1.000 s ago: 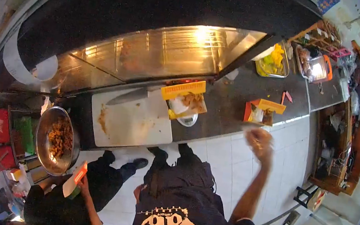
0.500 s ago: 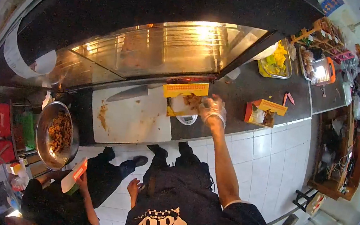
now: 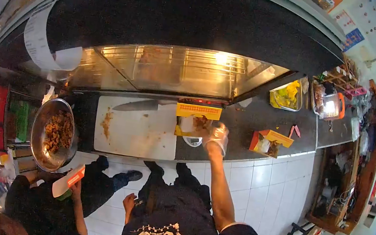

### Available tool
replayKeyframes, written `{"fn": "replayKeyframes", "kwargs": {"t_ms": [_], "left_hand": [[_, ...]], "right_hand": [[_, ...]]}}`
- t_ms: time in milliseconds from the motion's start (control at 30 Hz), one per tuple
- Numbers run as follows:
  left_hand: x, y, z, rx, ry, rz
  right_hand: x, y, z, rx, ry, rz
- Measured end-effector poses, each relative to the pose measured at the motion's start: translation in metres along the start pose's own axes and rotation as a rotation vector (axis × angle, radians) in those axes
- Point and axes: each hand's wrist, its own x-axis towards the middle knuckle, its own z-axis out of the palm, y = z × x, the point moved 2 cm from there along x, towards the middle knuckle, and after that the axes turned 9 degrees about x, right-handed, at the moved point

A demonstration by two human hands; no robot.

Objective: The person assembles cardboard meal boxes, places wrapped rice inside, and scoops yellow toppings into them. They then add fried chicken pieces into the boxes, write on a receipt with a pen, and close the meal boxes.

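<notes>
My right hand point(image 3: 217, 139), in a clear plastic glove, is at the right side of an open yellow takeaway box point(image 3: 199, 112). Its fingers are bent towards the box; whatever lies between them is hidden. Inside the box sit brown shredded food point(image 3: 203, 121) and something white. Below the box's front edge shows a small white digital scale point(image 3: 193, 141). Bare and low beside my body, my left hand point(image 3: 130, 202) has loosely curled fingers, slightly apart, and no held thing can be made out. A white cutting board point(image 3: 137, 134) with brown crumbs bears a large knife point(image 3: 136, 106).
A second filled box point(image 3: 271, 143) stands to the right, near pink clips point(image 3: 295, 131) and a yellow-filled container point(image 3: 287, 95). A lit display case point(image 3: 166, 66) overhangs the counter. At left are a steel bowl of brown food point(image 3: 55, 135) and a co-worker holding a folded carton point(image 3: 68, 181).
The camera view has shifted, placing the counter lower in the picture. My right hand stays at the box's right side, now turned slightly. The second box and the co-worker's carton look unchanged.
</notes>
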Motion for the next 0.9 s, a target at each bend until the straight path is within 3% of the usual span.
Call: {"fn": "replayKeyframes", "kwargs": {"t_ms": [33, 133, 167, 267, 300, 367, 400, 467, 533, 567, 600, 700, 800, 833, 900], "left_hand": [[0.003, 0.002, -0.003, -0.010, 0.011, 0.005], [0.013, 0.008, -0.014, -0.017, 0.032, 0.024], [0.017, 0.012, -0.018, -0.021, 0.038, 0.031], [0.027, 0.030, -0.031, -0.036, 0.063, 0.056], [0.031, 0.032, -0.038, -0.042, 0.068, 0.060], [0.038, 0.038, -0.050, -0.036, 0.084, 0.076], [0.041, 0.041, -0.056, -0.034, 0.087, 0.085], [0.053, 0.051, -0.069, -0.025, 0.101, 0.109], [0.059, 0.055, -0.076, -0.018, 0.105, 0.129], [0.062, 0.059, -0.079, -0.016, 0.111, 0.136], [0.065, 0.062, -0.082, -0.016, 0.117, 0.144], [0.068, 0.059, -0.087, -0.010, 0.122, 0.157], [0.059, 0.034, -0.075, 0.004, 0.090, 0.153], [0.055, 0.021, -0.066, 0.015, 0.065, 0.145], [0.041, -0.014, -0.039, 0.043, -0.012, 0.121]], "right_hand": [[-0.003, -0.005, 0.005, 0.406, 0.123, -0.071], [-0.002, -0.004, 0.013, 0.576, 0.167, -0.245], [0.002, -0.006, 0.018, 0.171, 0.109, -0.362], [-0.003, -0.021, 0.000, -0.086, 0.193, -0.425], [-0.012, -0.010, -0.009, 0.145, 0.184, -0.289], [-0.029, 0.003, -0.048, 0.091, 0.107, -0.202], [-0.038, 0.008, -0.060, 0.072, 0.182, -0.147], [-0.046, 0.033, -0.083, 0.177, 0.316, -0.224], [-0.060, 0.046, -0.105, 0.333, 0.316, -0.089], [-0.068, 0.087, -0.092, 0.263, 0.327, -0.269], [-0.077, 0.114, -0.083, 0.258, 0.327, -0.262], [-0.108, 0.149, -0.073, 0.013, 0.150, -0.148], [-0.132, 0.134, -0.071, -0.078, 0.045, -0.146], [-0.135, 0.134, -0.067, -0.078, 0.047, -0.145], [-0.137, 0.136, -0.053, 0.040, -0.185, -0.014]]}}
